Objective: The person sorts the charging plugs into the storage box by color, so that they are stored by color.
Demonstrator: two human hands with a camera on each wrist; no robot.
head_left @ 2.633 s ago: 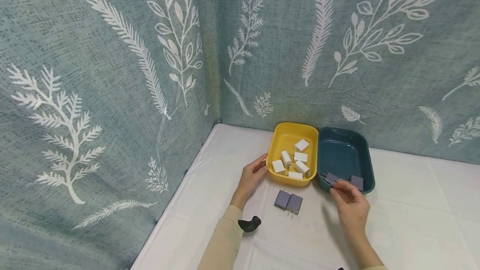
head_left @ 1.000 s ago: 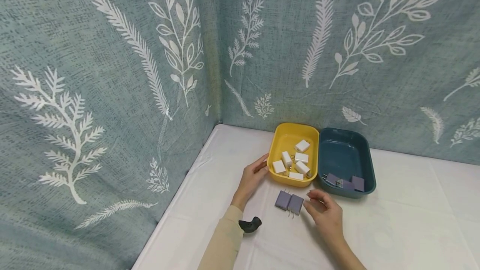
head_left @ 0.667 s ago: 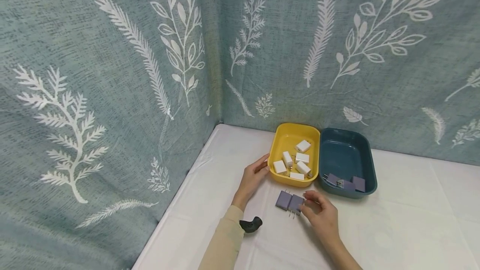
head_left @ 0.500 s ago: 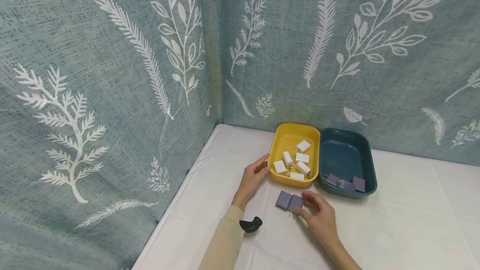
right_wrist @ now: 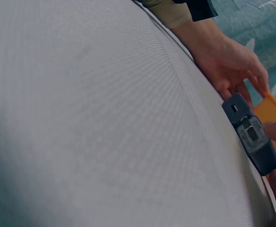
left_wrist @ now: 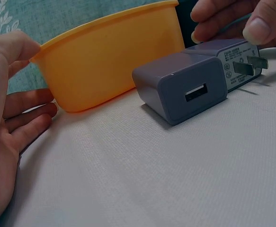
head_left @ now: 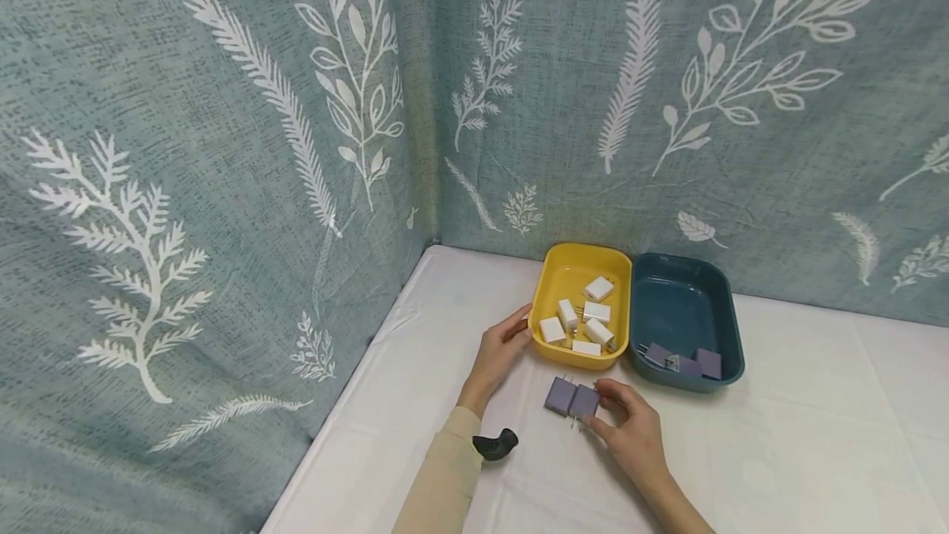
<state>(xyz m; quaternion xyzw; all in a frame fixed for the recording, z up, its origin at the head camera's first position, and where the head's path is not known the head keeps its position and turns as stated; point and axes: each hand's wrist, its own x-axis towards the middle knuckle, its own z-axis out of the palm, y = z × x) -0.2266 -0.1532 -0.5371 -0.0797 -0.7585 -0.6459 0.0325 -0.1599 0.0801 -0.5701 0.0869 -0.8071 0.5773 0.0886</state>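
Note:
Two purple-grey USB chargers lie side by side on the white cloth, the left charger [head_left: 559,395] and the right charger [head_left: 584,401]. My right hand [head_left: 633,427] pinches the right charger between thumb and fingers; its prongs point toward me. In the left wrist view the thumb [left_wrist: 265,26] sits at the charger's prong end. My left hand [head_left: 498,353] touches the left side of the yellow tray [head_left: 544,278], digits at its rim and against its outer wall. Several white chargers [head_left: 596,312] lie in that tray.
Right beside the yellow tray stands a dark blue tray [head_left: 675,295] with three purple-grey chargers [head_left: 708,363] at its near end. A patterned green curtain [head_left: 519,89] hangs behind and to the left of the table. A black piece [head_left: 495,444] sits at my left sleeve.
My right hand has left a purple-grey charger in the blue tray, moved left and down to the pair on the cloth, and taken hold of the right one. The left hand stays put.

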